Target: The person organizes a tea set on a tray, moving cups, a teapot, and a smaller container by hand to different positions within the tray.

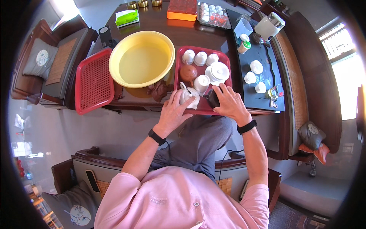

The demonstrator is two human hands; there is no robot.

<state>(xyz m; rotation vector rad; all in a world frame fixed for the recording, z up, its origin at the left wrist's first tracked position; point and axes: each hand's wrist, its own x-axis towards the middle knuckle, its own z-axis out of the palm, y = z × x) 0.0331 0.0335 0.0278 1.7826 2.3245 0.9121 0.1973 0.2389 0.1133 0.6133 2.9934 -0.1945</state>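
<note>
A red plastic tray (226, 54) holds the tea ware before me. My left hand (175, 110) rests on a small white teapot (186, 100) at its near left corner, thumb near the lid. At the near right, my right hand (231, 103) curls over a dark teapot (213, 98), largely covered by my fingers. Between and beyond my hands stand a white cup (202, 82), a white lidded bowl (219, 71) and a reddish-brown clay teapot (188, 73). Several small white cups (200, 57) sit along the far side. Whether either hand grips its teapot firmly cannot be told.
A yellow basin (142, 58) with water stands left of the tray, beside a red perforated basket (94, 81) and a crumpled brown cloth (160, 90). Right is a black tea board (264, 94) with white cups. An orange box (181, 14) and a metal cup tray (214, 25) are beyond.
</note>
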